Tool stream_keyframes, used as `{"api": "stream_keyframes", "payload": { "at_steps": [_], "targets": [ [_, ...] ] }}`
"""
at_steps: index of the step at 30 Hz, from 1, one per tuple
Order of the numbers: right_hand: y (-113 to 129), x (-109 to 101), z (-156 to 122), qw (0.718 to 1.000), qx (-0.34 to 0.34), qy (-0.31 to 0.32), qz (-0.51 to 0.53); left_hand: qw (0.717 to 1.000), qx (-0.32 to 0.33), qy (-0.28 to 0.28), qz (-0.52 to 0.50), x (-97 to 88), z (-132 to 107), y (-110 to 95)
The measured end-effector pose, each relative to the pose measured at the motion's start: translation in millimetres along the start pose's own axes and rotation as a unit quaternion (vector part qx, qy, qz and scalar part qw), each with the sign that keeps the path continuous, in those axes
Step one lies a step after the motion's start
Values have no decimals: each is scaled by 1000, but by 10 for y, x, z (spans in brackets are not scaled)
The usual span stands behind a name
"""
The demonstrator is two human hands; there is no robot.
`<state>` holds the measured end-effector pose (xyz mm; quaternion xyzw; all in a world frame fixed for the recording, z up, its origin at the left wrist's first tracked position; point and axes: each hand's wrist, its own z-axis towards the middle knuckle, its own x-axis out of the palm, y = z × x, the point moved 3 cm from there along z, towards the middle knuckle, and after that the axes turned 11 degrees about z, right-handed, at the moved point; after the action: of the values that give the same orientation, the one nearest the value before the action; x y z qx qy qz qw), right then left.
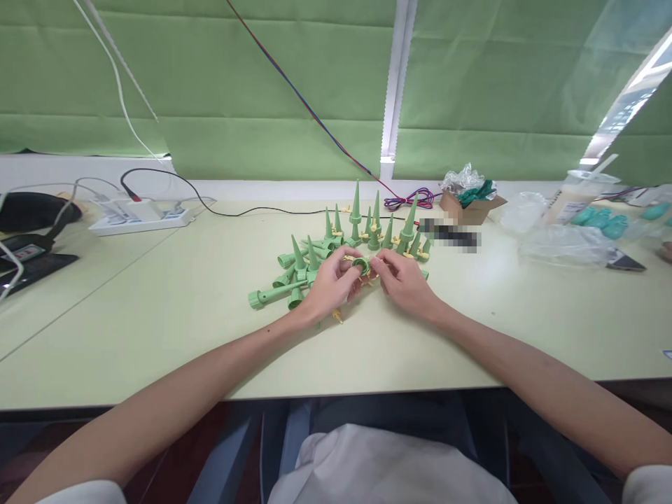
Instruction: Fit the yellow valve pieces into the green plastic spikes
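While forearms converge over table (157, 301), hands: fingertips meeting, centre.
left hand (328, 283): curled, pinching green cap (360, 264).
right hand (404, 280): fingertips pinched shut at cap's 3 o'clock; contents unclear.
cones (367, 224): 12 o'clock of hands.

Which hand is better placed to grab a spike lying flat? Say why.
Probably left: the left hand sits beside the flat spikes, though it holds a green spike; the right hand is farther off.
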<state>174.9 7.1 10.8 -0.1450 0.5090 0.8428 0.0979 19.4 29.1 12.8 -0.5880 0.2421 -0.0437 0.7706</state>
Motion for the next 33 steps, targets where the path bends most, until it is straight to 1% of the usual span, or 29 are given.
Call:
{"api": "stream_keyframes", "payload": {
  "at_steps": [8,17,25,33],
  "targets": [
    [7,16,-17,1000,-6,13,2,1000,-4,2,-14,6,6,9],
    [9,33,-8,999,-10,31,4,1000,-8,-14,-26,-8,17,54],
    [17,31,-20,999,-16,37,-7,1000,29,-12,-4,-24,11,24],
    [13,26,-19,999,-12,39,1,999,45,-12,9,-25,14,56]
  ]
}}
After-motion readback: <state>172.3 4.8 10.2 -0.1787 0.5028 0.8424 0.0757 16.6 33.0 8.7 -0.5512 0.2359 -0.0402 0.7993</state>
